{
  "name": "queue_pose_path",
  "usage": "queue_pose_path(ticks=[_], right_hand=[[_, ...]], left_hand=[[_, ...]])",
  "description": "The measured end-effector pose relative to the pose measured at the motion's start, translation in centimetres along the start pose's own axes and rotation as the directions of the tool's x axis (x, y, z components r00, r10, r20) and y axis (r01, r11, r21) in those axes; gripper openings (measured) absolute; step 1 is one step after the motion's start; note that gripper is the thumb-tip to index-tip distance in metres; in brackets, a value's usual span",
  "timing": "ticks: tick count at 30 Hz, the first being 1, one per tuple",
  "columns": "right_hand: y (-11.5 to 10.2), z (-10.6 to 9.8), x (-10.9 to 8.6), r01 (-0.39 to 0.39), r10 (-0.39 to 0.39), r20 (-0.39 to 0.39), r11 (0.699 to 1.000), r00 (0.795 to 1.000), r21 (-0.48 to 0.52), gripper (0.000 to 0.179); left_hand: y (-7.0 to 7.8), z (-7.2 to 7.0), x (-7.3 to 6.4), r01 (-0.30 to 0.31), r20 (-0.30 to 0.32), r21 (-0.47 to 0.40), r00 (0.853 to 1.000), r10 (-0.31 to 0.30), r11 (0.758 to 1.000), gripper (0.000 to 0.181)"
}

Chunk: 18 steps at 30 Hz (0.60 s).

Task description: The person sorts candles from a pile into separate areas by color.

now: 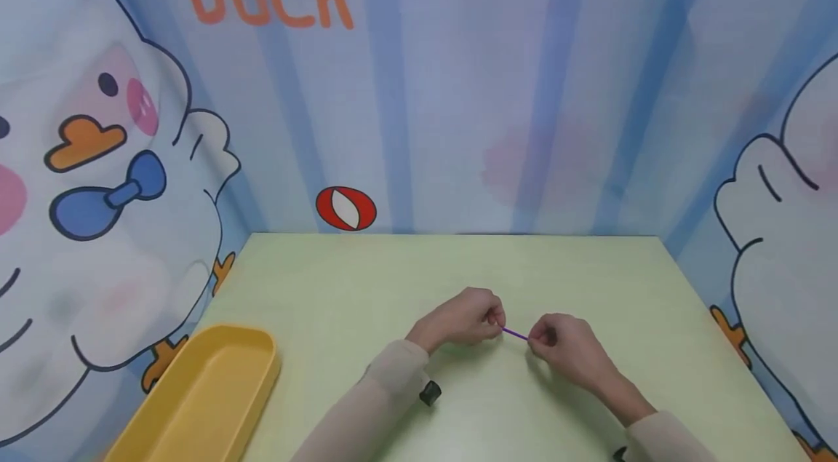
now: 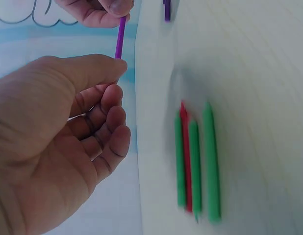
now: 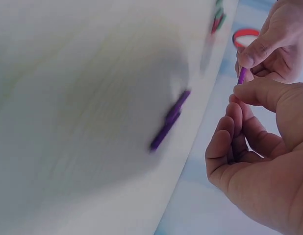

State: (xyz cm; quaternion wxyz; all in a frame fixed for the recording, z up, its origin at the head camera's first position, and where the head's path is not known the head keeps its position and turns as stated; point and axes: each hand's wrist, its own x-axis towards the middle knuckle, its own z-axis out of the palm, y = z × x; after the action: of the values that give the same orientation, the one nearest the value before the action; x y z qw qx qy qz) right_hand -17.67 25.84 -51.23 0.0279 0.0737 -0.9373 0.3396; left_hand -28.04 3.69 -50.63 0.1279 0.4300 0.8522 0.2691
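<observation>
A thin purple stick [image 1: 514, 333] spans the gap between the two hands above the table. My left hand [image 1: 461, 316] pinches one end between thumb and forefinger. At the other end, the thumb and forefinger of my right hand [image 1: 572, 351] grip it, so both tips are covered. Below, in the left wrist view, a red stick [image 2: 186, 161] lies between two green sticks [image 2: 195, 166], with a thicker-looking green stick [image 2: 212, 166] beside them. Dark purple pieces [image 3: 170, 120] lie on the table in the right wrist view, blurred.
A yellow tray [image 1: 273, 356] stands at the table's left front. The pale green table [image 1: 340, 280] ends at a printed blue backdrop [image 1: 445, 105], with duck pictures on the side walls. A small black piece [image 1: 430, 393] sits by the left cuff.
</observation>
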Motion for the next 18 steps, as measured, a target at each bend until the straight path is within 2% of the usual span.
queue_pose_path(ticks=[5, 8, 12, 18], right_hand=[[1.6, -1.6, -1.9, -0.066, 0.065, -0.045, 0.998, 0.997, -0.006, 0.005], [2.6, -2.5, -3.0, -0.093, 0.092, -0.068, 0.996, 0.994, -0.016, 0.004], [3.9, -3.4, -4.2, -0.126, 0.121, -0.094, 0.991, 0.988, -0.038, 0.004], [5.3, -3.8, -4.8, -0.16, 0.155, -0.119, 0.986, 0.981, -0.039, 0.005]], left_hand=[[1.6, 1.2, 2.7, -0.084, 0.024, 0.05, 0.996, 0.083, 0.995, 0.007], [2.6, 2.1, 4.3, -0.114, 0.046, 0.072, 0.993, 0.111, 0.991, 0.006], [3.9, 3.2, 6.0, -0.117, 0.077, 0.115, 0.991, 0.108, 0.986, 0.005], [4.7, 4.3, 7.5, -0.098, 0.095, 0.149, 0.992, 0.084, 0.984, 0.007]])
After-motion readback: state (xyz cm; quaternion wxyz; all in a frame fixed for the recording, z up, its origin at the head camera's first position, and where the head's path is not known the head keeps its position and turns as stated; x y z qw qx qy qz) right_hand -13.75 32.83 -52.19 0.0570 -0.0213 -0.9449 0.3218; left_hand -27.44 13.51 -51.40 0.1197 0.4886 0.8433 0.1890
